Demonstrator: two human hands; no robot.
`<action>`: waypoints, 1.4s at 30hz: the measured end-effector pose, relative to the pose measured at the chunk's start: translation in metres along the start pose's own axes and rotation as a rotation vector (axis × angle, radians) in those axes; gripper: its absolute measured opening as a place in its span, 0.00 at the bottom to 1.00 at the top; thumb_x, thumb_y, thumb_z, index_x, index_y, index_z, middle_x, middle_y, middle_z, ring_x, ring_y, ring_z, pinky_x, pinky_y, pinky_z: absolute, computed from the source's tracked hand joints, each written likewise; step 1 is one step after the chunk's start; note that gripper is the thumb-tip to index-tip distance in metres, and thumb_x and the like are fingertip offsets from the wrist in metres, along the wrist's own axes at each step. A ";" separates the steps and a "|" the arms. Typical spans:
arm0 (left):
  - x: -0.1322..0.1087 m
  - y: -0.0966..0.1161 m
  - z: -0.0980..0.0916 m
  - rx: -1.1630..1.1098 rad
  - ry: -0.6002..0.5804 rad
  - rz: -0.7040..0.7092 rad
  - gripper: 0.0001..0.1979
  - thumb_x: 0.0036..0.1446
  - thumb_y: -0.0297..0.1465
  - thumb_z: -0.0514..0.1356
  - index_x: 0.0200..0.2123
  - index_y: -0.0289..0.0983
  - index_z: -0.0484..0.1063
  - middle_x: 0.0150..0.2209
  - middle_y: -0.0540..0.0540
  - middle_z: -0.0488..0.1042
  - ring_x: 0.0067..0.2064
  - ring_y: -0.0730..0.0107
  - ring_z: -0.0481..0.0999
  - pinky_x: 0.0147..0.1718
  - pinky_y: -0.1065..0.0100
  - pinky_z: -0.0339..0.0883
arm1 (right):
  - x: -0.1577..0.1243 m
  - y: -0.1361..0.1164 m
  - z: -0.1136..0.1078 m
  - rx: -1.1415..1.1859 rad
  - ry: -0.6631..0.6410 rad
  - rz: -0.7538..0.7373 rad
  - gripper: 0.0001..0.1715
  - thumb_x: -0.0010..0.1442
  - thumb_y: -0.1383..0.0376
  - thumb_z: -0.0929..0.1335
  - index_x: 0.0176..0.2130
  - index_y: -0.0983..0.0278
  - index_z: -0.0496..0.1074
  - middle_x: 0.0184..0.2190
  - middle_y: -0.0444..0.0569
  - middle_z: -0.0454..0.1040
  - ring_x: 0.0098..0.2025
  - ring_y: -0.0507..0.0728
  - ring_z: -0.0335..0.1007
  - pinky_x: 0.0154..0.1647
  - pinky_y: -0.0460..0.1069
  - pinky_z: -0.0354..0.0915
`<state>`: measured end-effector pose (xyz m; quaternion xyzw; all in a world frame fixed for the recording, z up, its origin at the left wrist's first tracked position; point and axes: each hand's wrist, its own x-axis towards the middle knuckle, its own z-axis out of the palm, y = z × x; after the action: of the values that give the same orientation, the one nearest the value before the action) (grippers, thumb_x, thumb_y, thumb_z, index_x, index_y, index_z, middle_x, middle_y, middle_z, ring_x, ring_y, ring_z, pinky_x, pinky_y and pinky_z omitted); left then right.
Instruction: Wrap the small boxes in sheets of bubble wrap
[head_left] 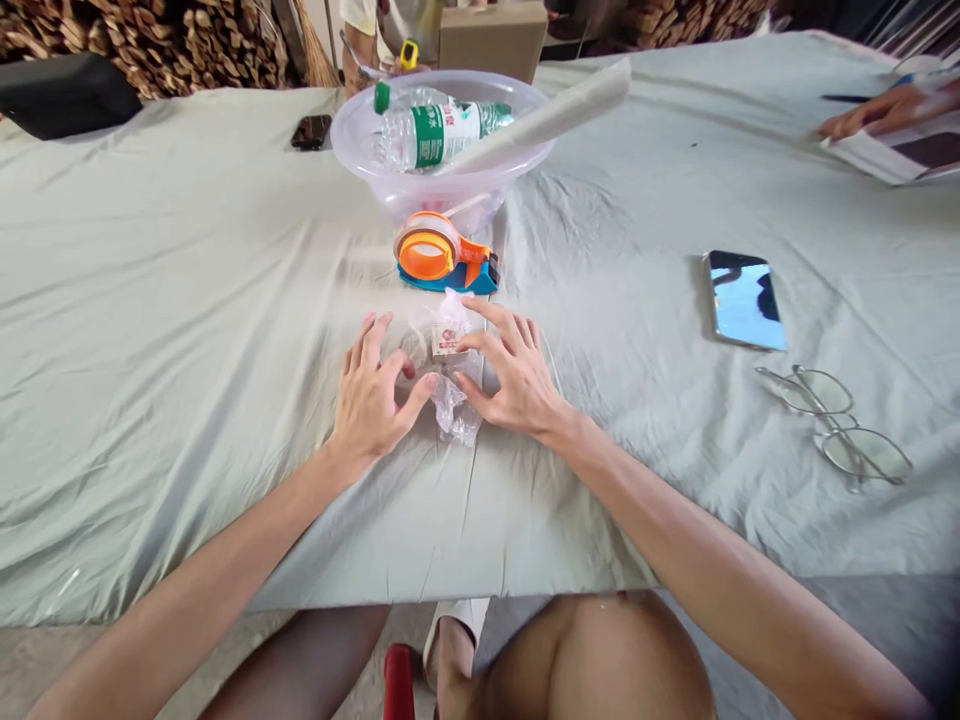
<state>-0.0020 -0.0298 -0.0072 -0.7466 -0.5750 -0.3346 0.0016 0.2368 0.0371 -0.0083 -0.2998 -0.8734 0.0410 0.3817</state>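
A small pale box with red print (448, 338) lies on bubble wrap (454, 408) in front of me, and crumpled clear ends of the wrap stick out beyond and nearer than it. Just left of the box, my left hand (373, 390) is open, its fingers apart and its thumb near the wrap. On the other side my right hand (514, 372) is open too, with fingers spread over the wrap's right edge; whether the fingertips press on it I cannot tell. An orange and blue tape dispenser (448, 255) with a roll of tape stands just beyond the wrap.
Behind the dispenser stands a translucent basin (360, 165) with plastic bottles (442, 132) and a white roll (555, 115). A phone (746, 300) and eyeglasses (840, 425) lie right; a dark phone (310, 132) and black case (67, 95) lie left. Another person's hand (874, 112) rests far right.
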 end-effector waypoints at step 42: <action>0.030 -0.041 -0.019 0.269 -0.031 0.388 0.14 0.81 0.31 0.55 0.49 0.42 0.82 0.49 0.39 0.80 0.52 0.51 0.80 0.52 0.49 0.73 | 0.003 0.026 0.007 0.200 -0.181 0.251 0.31 0.72 0.59 0.72 0.70 0.60 0.70 0.62 0.58 0.81 0.50 0.68 0.83 0.58 0.65 0.79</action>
<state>-0.0436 0.0022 0.0064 -0.8413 -0.4601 -0.2368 0.1563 0.2432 0.0612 -0.0198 -0.3621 -0.8515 0.2016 0.3213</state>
